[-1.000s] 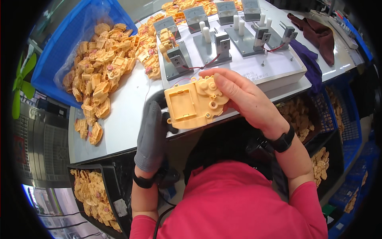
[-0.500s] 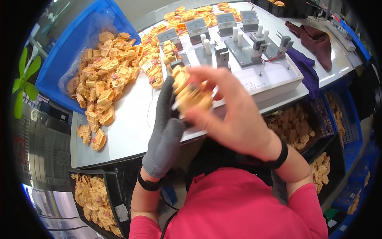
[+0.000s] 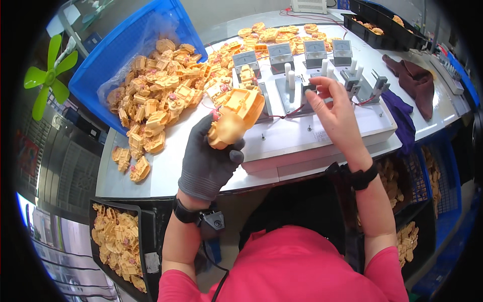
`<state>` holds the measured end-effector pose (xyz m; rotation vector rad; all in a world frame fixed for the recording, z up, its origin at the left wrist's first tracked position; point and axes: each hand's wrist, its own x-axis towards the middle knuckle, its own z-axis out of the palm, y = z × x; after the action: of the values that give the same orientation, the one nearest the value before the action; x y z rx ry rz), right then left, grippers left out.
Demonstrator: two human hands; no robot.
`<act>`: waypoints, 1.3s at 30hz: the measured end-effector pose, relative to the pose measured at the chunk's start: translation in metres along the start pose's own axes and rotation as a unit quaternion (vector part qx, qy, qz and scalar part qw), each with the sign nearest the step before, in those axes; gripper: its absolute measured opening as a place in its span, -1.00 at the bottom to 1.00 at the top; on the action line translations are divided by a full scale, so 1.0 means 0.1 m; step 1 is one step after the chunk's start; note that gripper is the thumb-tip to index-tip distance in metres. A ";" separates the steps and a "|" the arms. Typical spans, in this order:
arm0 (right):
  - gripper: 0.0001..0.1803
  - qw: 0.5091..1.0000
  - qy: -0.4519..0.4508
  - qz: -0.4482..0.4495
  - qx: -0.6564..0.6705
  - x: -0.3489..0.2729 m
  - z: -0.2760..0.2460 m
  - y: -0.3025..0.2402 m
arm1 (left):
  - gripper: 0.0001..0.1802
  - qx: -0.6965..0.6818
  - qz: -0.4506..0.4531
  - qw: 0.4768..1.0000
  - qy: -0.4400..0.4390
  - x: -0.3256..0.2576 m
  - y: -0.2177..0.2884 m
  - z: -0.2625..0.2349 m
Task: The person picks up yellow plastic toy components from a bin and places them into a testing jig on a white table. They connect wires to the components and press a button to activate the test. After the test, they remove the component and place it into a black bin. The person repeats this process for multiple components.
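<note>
In the grey-gloved fingers of my left hand (image 3: 209, 161) is a yellow plastic housing (image 3: 245, 106), held up over the bench's front edge. Its near end is blurred, so I cannot tell whether a second piece lies there. My bare right hand (image 3: 336, 108) is farther right, over the white test fixture (image 3: 292, 146). Its thumb and index finger close around the top of a small dark metal clamp (image 3: 306, 90), beside two white posts (image 3: 290, 78). Another yellow housing (image 3: 246, 75) stands at the fixture's left station, before a panel meter (image 3: 245, 60).
A tipped blue crate (image 3: 90, 80) spills a heap of yellow housings (image 3: 151, 95) onto the bench's left side. More meters (image 3: 315, 49) line the fixture's back. Dark cloths (image 3: 412, 80) lie at right. A black bin of housings (image 3: 143, 226) stands low at left, near a green fan (image 3: 49, 78).
My right hand has left the housing held between both hands and moved right to the fixture's clamp. My left hand keeps the housing, now turned palm up. The view has shifted slightly.
</note>
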<state>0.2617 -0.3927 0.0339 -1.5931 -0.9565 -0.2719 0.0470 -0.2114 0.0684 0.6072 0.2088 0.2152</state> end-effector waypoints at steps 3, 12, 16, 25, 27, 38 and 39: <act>-0.70 0.997 -0.007 0.043 0.059 -0.04 0.06 0.01 | -0.57 -0.011 0.009 0.999 0.044 0.05 0.00 0.09; -0.74 0.990 -0.016 0.054 0.133 -0.11 0.08 0.12 | -0.55 -0.143 -0.054 0.988 -0.036 0.16 0.04 0.08; -0.75 0.988 -0.004 0.043 0.146 -0.13 0.08 0.10 | -0.56 -0.150 -0.061 0.986 -0.031 0.22 0.01 0.14; -0.75 0.990 0.008 0.024 0.141 -0.15 0.07 0.08 | -0.56 -0.128 -0.075 0.987 -0.056 0.30 -0.01 0.22; -0.74 0.989 0.009 0.025 0.145 -0.15 0.07 0.07 | -0.55 -0.130 -0.078 0.987 -0.055 0.32 -0.02 0.24; -0.72 0.991 0.010 0.008 0.137 -0.15 0.05 0.06 | -0.50 -0.178 -0.074 0.981 -0.036 0.36 -0.07 0.32; -0.72 0.991 0.010 0.007 0.134 -0.15 0.05 0.06 | -0.50 -0.181 -0.069 0.981 -0.031 0.36 -0.07 0.33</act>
<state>0.2547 -0.3944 0.0181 -1.3469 -0.9258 -0.1421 0.0907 -0.2256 0.0863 0.2367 0.1457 0.0948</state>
